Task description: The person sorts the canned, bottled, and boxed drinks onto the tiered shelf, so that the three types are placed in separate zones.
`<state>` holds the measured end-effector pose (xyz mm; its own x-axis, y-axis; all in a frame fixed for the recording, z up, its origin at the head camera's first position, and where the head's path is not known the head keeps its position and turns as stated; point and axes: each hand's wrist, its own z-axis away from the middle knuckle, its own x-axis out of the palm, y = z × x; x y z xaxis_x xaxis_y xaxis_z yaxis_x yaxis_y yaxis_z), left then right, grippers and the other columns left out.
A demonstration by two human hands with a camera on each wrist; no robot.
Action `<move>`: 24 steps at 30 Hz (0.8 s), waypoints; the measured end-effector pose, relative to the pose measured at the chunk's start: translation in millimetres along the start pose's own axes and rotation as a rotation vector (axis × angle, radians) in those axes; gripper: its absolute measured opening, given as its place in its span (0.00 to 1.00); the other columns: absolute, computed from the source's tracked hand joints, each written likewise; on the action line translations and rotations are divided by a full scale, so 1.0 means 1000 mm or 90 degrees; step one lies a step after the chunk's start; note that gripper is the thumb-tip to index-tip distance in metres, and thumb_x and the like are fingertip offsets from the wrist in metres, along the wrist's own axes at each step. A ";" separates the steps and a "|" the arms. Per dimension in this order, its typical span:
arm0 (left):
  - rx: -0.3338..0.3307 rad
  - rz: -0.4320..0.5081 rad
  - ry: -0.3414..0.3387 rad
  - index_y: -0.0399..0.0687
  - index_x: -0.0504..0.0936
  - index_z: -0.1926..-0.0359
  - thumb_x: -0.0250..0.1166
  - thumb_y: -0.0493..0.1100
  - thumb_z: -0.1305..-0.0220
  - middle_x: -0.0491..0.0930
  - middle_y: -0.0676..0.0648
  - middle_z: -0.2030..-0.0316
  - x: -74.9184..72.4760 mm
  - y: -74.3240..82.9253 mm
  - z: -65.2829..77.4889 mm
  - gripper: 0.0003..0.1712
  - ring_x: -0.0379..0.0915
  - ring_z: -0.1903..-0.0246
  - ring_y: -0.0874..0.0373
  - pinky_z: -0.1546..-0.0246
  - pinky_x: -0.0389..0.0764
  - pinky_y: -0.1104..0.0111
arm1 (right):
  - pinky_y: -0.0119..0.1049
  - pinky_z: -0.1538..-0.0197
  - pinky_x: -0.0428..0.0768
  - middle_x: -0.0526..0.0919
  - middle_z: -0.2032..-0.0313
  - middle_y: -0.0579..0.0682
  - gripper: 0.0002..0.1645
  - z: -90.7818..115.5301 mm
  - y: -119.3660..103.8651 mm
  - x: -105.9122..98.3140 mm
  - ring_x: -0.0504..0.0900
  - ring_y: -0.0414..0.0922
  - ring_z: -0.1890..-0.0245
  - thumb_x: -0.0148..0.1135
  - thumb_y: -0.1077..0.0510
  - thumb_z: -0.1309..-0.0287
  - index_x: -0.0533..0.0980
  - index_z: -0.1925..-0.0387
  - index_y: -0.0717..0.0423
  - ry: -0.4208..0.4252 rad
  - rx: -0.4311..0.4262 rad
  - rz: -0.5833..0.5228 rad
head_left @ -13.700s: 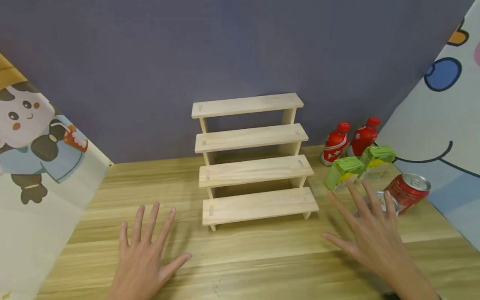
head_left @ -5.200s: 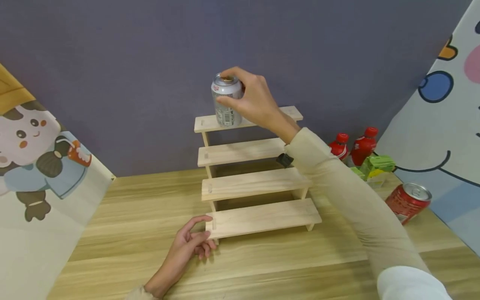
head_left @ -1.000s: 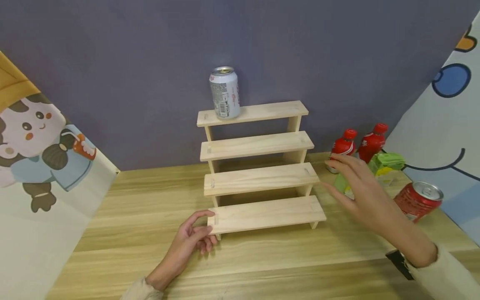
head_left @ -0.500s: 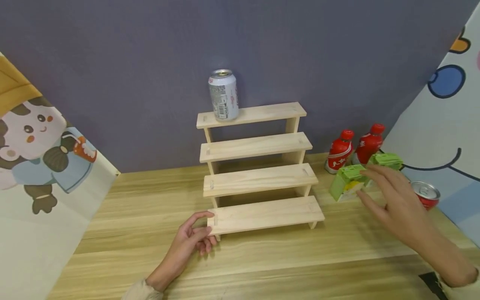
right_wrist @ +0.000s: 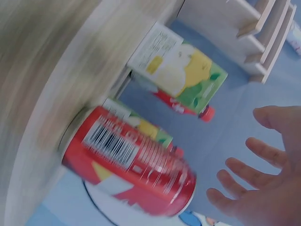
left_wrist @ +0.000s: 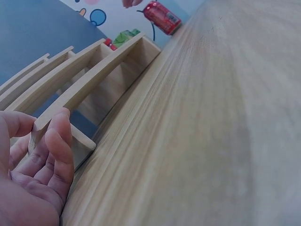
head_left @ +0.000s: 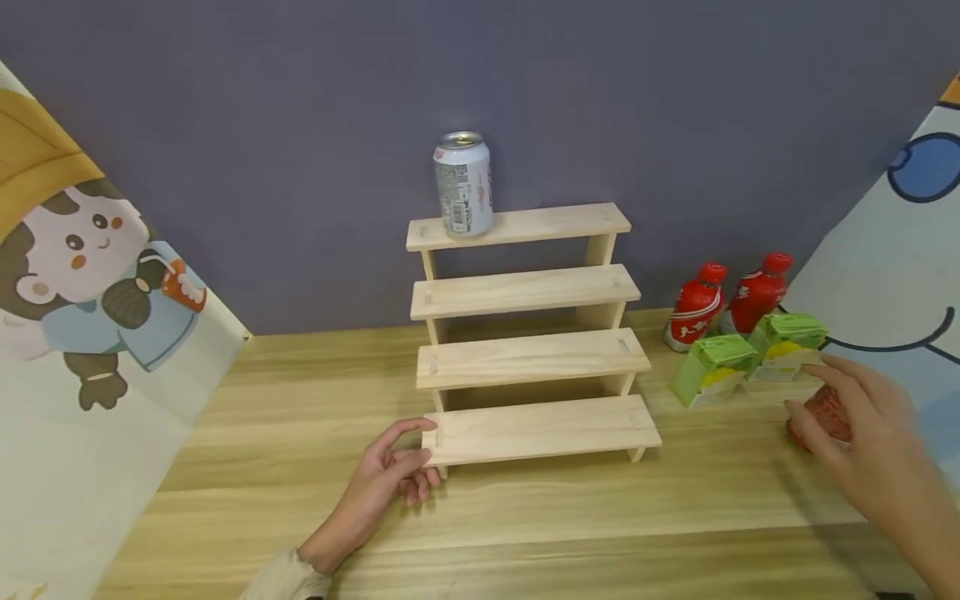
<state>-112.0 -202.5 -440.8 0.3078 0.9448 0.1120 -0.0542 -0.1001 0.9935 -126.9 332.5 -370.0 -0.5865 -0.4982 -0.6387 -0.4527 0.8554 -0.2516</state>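
My left hand (head_left: 375, 483) grips the left end of the lowest step of a wooden four-tier display stand (head_left: 536, 358). In the left wrist view, thumb and fingers pinch the board's corner (left_wrist: 56, 106). My right hand (head_left: 873, 433) is by a red soda can (head_left: 828, 412), fingers spread and slightly bent, partly hiding it from the head view. The right wrist view shows a gap between this hand and the upright red can (right_wrist: 131, 165). A silver-white soda can (head_left: 465, 187) stands upright on the left part of the top step.
Two green juice cartons (head_left: 716, 367) stand right of the stand, with two red-capped bottles (head_left: 697, 308) behind them. A dark wall (head_left: 300, 167) rises at the back. Printed panels (head_left: 900, 250) flank the wooden table (head_left: 525, 533) on both sides.
My right hand set the silver-white can on the top step, let go, and moved down and right to the red can. The left hand, earlier flat and spread, took hold of the lowest step.
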 end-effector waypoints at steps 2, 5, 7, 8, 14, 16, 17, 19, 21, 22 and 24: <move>0.000 0.001 0.002 0.43 0.65 0.32 0.59 0.42 0.27 0.86 0.44 0.72 0.001 0.000 -0.002 0.26 0.78 0.78 0.60 0.80 0.75 0.75 | 0.62 0.27 0.53 0.70 0.42 0.76 0.46 0.003 0.005 -0.003 0.63 0.74 0.38 0.46 0.30 0.31 0.72 0.46 0.74 0.011 0.020 0.008; 0.003 0.000 0.004 0.43 0.65 0.32 0.59 0.41 0.27 0.85 0.44 0.72 0.002 0.000 -0.003 0.26 0.77 0.78 0.60 0.81 0.75 0.75 | 0.60 0.27 0.54 0.69 0.40 0.76 0.49 0.008 0.012 -0.005 0.62 0.73 0.36 0.46 0.30 0.31 0.71 0.44 0.76 0.026 0.040 0.025; 0.005 0.000 0.005 0.42 0.65 0.32 0.58 0.41 0.27 0.85 0.44 0.73 0.001 -0.001 -0.003 0.26 0.77 0.79 0.61 0.81 0.75 0.75 | 0.60 0.27 0.54 0.68 0.38 0.75 0.52 0.010 0.015 -0.004 0.62 0.72 0.34 0.43 0.27 0.32 0.70 0.42 0.75 0.022 0.056 0.054; 0.006 0.000 0.004 0.42 0.65 0.32 0.58 0.40 0.27 0.85 0.45 0.73 0.001 -0.001 -0.002 0.26 0.77 0.79 0.61 0.81 0.75 0.75 | 0.60 0.27 0.53 0.68 0.38 0.75 0.53 0.011 0.016 -0.003 0.61 0.71 0.34 0.42 0.26 0.33 0.70 0.41 0.74 0.018 0.062 0.065; 0.006 0.003 0.002 0.42 0.65 0.32 0.59 0.41 0.27 0.85 0.45 0.73 0.001 -0.001 -0.002 0.26 0.77 0.79 0.60 0.81 0.75 0.75 | 0.58 0.25 0.51 0.69 0.40 0.76 0.58 0.016 0.025 -0.002 0.61 0.69 0.32 0.36 0.21 0.36 0.70 0.43 0.73 0.018 0.067 0.109; 0.005 0.003 0.002 0.42 0.65 0.32 0.58 0.41 0.27 0.85 0.45 0.73 0.001 -0.001 -0.002 0.26 0.77 0.78 0.60 0.81 0.75 0.75 | 0.56 0.25 0.52 0.72 0.43 0.76 0.58 0.018 0.028 -0.001 0.63 0.70 0.34 0.38 0.20 0.37 0.72 0.45 0.74 0.030 0.055 0.105; 0.005 0.004 0.001 0.42 0.65 0.32 0.58 0.41 0.27 0.85 0.45 0.73 0.001 -0.001 -0.001 0.26 0.77 0.78 0.60 0.81 0.75 0.75 | 0.55 0.25 0.52 0.72 0.44 0.77 0.58 0.019 0.030 -0.001 0.64 0.70 0.35 0.39 0.20 0.37 0.72 0.46 0.74 0.035 0.050 0.096; 0.005 0.003 0.000 0.42 0.64 0.32 0.58 0.41 0.27 0.85 0.45 0.73 0.001 -0.001 -0.001 0.26 0.77 0.78 0.61 0.81 0.75 0.75 | 0.54 0.25 0.54 0.73 0.46 0.77 0.57 0.021 0.034 -0.001 0.66 0.71 0.37 0.41 0.21 0.37 0.73 0.46 0.75 0.043 0.049 0.084; 0.006 0.002 -0.003 0.42 0.64 0.32 0.58 0.41 0.27 0.85 0.45 0.73 0.001 -0.001 -0.001 0.26 0.77 0.78 0.61 0.81 0.75 0.75 | 0.54 0.26 0.55 0.73 0.45 0.77 0.54 0.023 0.037 -0.001 0.67 0.72 0.38 0.42 0.25 0.34 0.72 0.44 0.75 0.042 0.064 0.082; 0.007 0.002 -0.004 0.42 0.64 0.32 0.58 0.41 0.26 0.85 0.45 0.73 0.001 -0.001 -0.002 0.26 0.77 0.78 0.61 0.81 0.75 0.75 | 0.55 0.26 0.55 0.72 0.44 0.77 0.52 0.025 0.039 -0.002 0.66 0.72 0.38 0.42 0.27 0.32 0.71 0.43 0.76 0.039 0.077 0.082; 0.007 0.003 -0.006 0.42 0.64 0.32 0.58 0.41 0.26 0.85 0.45 0.73 0.001 -0.001 -0.002 0.26 0.77 0.78 0.61 0.81 0.75 0.75 | 0.55 0.26 0.56 0.70 0.40 0.75 0.44 0.028 0.042 -0.001 0.66 0.71 0.37 0.44 0.35 0.28 0.69 0.40 0.75 0.029 0.108 0.086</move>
<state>-113.3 -201.3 -441.5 0.3167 0.9413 0.1172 -0.0457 -0.1083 0.9931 -126.4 373.0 -399.8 -0.6660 -0.3799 -0.6420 -0.2505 0.9245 -0.2872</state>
